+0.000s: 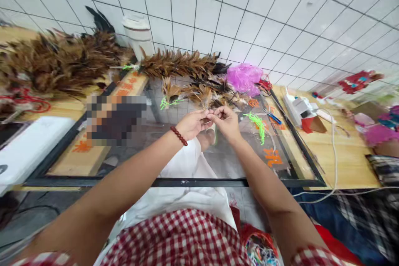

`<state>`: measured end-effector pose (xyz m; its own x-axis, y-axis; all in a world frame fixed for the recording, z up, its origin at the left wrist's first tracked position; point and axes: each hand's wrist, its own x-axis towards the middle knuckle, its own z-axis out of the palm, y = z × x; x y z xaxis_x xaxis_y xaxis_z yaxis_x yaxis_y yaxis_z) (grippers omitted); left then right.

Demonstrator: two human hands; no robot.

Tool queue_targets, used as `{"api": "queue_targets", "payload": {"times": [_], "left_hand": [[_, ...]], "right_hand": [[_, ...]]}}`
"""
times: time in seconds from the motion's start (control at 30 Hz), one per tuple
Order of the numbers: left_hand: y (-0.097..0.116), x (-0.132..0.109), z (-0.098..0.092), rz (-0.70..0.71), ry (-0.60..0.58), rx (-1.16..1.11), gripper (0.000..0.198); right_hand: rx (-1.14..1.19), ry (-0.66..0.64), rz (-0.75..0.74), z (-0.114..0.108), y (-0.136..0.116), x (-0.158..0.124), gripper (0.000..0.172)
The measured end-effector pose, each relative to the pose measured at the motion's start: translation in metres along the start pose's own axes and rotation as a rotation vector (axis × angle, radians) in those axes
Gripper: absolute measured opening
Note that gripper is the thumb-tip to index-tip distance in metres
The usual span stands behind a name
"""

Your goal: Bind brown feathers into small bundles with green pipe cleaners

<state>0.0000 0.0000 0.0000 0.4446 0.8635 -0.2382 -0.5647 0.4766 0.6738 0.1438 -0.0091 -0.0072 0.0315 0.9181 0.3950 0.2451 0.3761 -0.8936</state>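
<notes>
Fingertip to fingertip, my left hand [192,125] and my right hand [227,122] meet above the glass tabletop [152,141]. Both are closed in a pinch. Whatever lies between the fingers is too small or hidden to make out. A red-brown bead bracelet [178,136] circles my left wrist. Just beyond the hands lies a loose pile of brown and black feathers [205,93]. Bright green strings [258,126] lie to the right of my right hand, and a smaller green bunch [168,102] sits beyond my left hand.
A long feather strip [183,63] and a purple plastic bag [245,78] lie along the tiled wall. At left are a big feather heap [59,60] and a white cup [138,35]. On the right are a blue-handled tool [274,118], a power strip [293,108] and a white cable [335,162].
</notes>
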Motion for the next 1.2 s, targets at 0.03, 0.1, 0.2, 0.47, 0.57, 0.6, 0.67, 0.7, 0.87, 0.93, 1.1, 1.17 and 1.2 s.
{"api": "queue_targets", "payload": {"times": [0.03,0.1,0.2,0.47,0.57,0.6,0.67,0.7,0.87,0.93,1.1,1.17,1.2], "left_hand": [[0.000,0.000,0.001,0.007,0.009,-0.001,0.007],[0.001,-0.001,0.003,0.019,0.029,0.023,0.007],[0.002,-0.004,0.006,0.044,0.072,0.131,0.009],[0.002,-0.010,0.009,-0.116,-0.076,0.329,0.010],[0.004,-0.010,0.007,-0.176,-0.108,0.276,0.008],[0.004,-0.010,0.007,-0.186,-0.110,0.254,0.009],[0.004,-0.010,0.007,-0.200,-0.107,0.232,0.011],[0.004,-0.010,0.007,-0.199,-0.099,0.233,0.011],[0.000,-0.010,0.010,-0.144,-0.020,0.269,0.012],[-0.002,-0.010,0.012,-0.123,0.002,0.291,0.015],[-0.002,-0.012,0.017,-0.129,0.068,0.367,0.021],[-0.001,-0.013,0.018,-0.098,0.081,0.326,0.018],[-0.001,-0.012,0.017,-0.067,0.091,0.287,0.016]], "right_hand": [[-0.004,0.037,0.006,0.000,0.000,0.000,0.025],[0.021,0.072,0.036,0.000,-0.001,0.001,0.027],[0.154,0.038,0.131,-0.003,-0.001,0.004,0.029],[0.470,-0.290,0.430,-0.017,-0.002,0.006,0.037],[0.484,-0.234,0.433,-0.015,-0.001,0.006,0.036],[0.480,-0.211,0.432,-0.014,-0.001,0.006,0.036],[0.460,-0.168,0.425,-0.012,0.000,0.006,0.036],[0.441,-0.155,0.412,-0.011,0.001,0.007,0.036],[0.297,-0.145,0.280,-0.012,0.004,0.008,0.038],[0.200,-0.151,0.189,-0.013,0.005,0.008,0.037],[-0.050,-0.195,-0.113,-0.014,0.001,0.008,0.032],[-0.097,-0.140,-0.142,-0.016,0.000,0.008,0.028],[-0.116,-0.073,-0.136,-0.018,0.001,0.009,0.025]]}}
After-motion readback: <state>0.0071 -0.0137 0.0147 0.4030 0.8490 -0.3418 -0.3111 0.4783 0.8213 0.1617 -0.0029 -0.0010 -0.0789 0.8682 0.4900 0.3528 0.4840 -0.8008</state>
